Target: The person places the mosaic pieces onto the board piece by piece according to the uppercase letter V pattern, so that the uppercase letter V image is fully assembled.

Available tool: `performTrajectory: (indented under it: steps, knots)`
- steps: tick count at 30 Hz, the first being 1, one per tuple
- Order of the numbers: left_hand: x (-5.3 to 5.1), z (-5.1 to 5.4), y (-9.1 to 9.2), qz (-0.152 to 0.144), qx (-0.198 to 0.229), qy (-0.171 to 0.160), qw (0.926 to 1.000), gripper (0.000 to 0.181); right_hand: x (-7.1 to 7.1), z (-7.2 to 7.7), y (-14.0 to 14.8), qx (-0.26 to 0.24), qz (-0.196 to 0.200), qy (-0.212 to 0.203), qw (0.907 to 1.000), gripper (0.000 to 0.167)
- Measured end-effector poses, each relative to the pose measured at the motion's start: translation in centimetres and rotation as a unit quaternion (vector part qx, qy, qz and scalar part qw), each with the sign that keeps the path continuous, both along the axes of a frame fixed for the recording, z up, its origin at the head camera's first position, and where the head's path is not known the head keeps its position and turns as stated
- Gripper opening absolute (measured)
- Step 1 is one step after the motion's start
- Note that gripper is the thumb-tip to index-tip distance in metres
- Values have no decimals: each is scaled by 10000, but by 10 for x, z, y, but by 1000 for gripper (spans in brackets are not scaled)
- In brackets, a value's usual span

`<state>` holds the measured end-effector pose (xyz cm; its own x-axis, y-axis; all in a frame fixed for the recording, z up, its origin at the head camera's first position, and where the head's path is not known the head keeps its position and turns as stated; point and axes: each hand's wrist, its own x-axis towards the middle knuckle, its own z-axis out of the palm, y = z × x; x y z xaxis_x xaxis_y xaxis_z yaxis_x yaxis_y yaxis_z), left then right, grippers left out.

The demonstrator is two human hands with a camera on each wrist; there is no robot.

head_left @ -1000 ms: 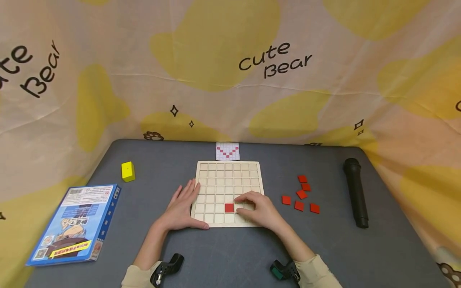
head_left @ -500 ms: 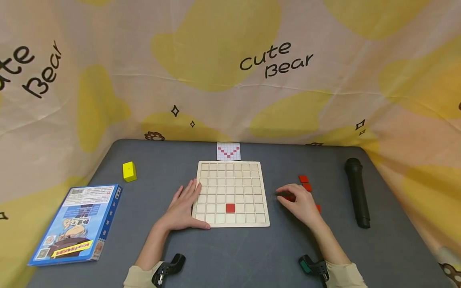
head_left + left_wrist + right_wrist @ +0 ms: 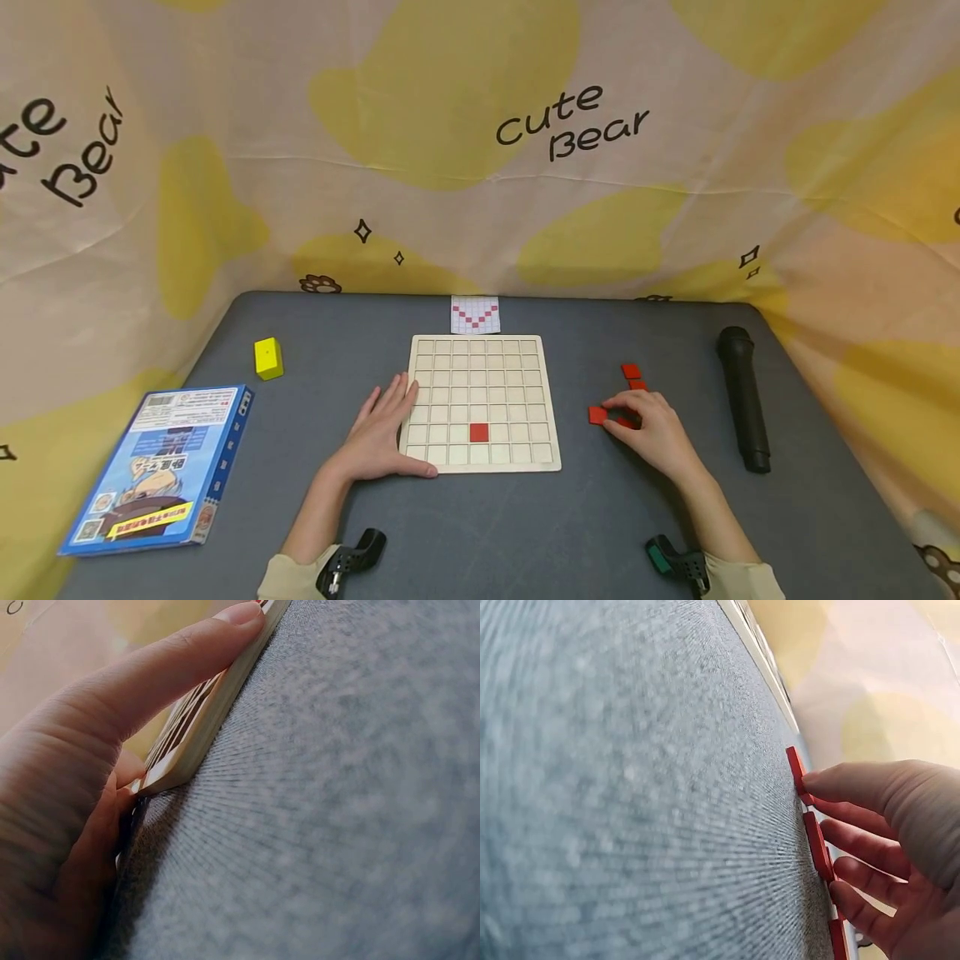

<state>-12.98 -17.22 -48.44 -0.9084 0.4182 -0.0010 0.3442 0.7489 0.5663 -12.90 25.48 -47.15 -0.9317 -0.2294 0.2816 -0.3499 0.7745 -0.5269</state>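
A pale wooden grid board lies on the table, with one red tile in a lower-row cell. My left hand rests on the board's left side, fingers spread along the edge. In the left wrist view its thumb lies over the near edge. To the right of the board, my right hand pinches a red square tile at its right side between thumb and index finger. Another red tile lies under the other fingers in the right wrist view. Some tiles are hidden by the hand.
Two more red tiles lie beyond the right hand. A patterned card sits behind the board. A black microphone is at right. On the left are a yellow block and a blue box.
My right hand has left the tile on the board and moved right to the loose red tiles, its fingertips now at the leftmost one. My left hand stays on the board.
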Motion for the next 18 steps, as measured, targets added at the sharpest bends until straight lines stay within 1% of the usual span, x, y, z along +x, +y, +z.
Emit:
performTrajectory:
  steps: [4, 13, 18]
  knots:
    - [0, 1, 0, -4, 24, -1, 10000, 133, 0, -1, -1, 12, -7, 23, 10000, 20]
    - [0, 0, -1, 0, -24, 14, 10000, 133, 0, -3, -4, 57, -201, -111, 9997, 22]
    - [0, 0, -1, -9, -14, 4, 10000, 133, -1, -3, -9, -6, -192, 14, 9998, 21]
